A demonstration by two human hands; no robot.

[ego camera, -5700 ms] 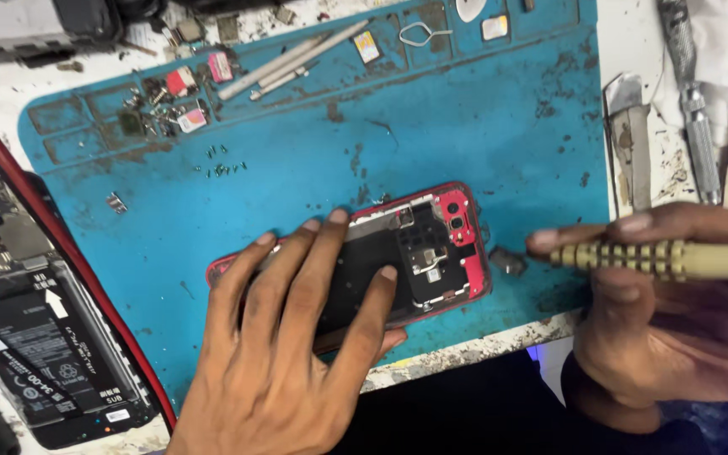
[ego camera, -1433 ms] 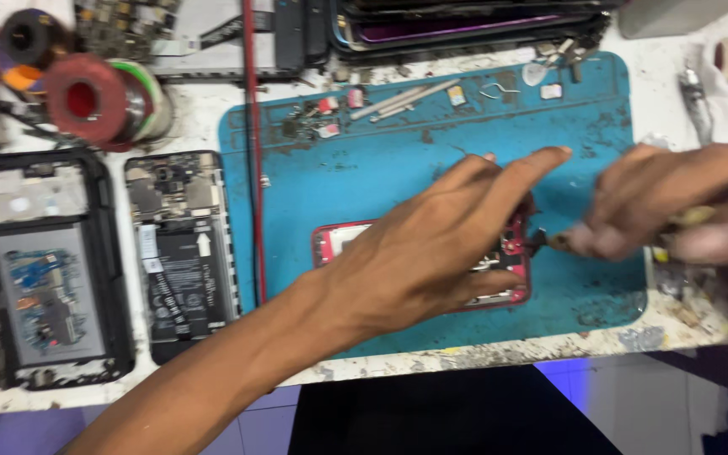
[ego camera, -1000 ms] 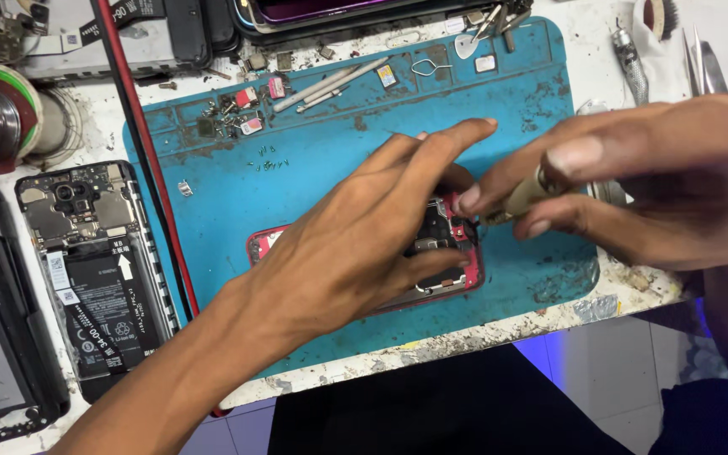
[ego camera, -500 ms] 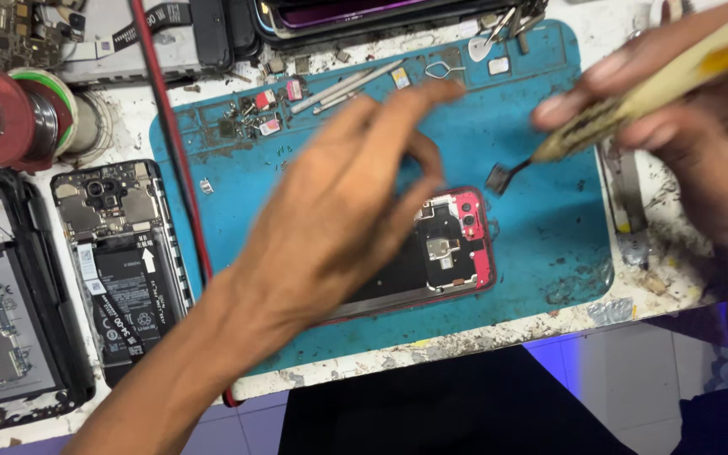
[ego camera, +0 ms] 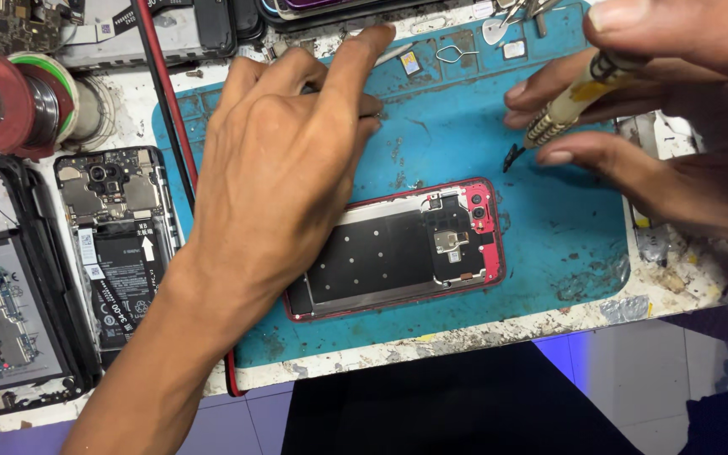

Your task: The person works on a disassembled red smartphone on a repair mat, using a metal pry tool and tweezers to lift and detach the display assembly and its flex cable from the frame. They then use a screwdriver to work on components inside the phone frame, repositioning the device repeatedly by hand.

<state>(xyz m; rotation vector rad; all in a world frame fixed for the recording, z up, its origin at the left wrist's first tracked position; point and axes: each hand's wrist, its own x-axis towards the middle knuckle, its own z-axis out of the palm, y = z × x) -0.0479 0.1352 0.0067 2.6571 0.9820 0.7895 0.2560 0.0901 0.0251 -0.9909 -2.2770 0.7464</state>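
A red-framed phone (ego camera: 398, 250) lies opened, back side up, on the blue work mat (ego camera: 549, 236). My left hand (ego camera: 284, 160) hovers above the mat, fingers spread and reaching toward the small parts at the mat's top edge; it holds nothing that I can see. My right hand (ego camera: 642, 126) is at the upper right, gripping a yellow-handled screwdriver (ego camera: 570, 97). A small dark part (ego camera: 511, 157) hangs at the tool's tip, just above the mat and beyond the phone's top right corner.
Two other opened phones (ego camera: 120, 244) (ego camera: 2, 312) lie at the left. Red and green spools (ego camera: 10, 93) stand at the top left. A red cable (ego camera: 166, 109) runs down the mat's left edge. A SIM pin (ego camera: 452, 55) and small parts lie along the mat's top. The table edge runs along the bottom.
My left hand has lifted off the red phone and moved up toward the mat's top edge. My right hand pulled the screwdriver away from the phone with a small part at its tip.
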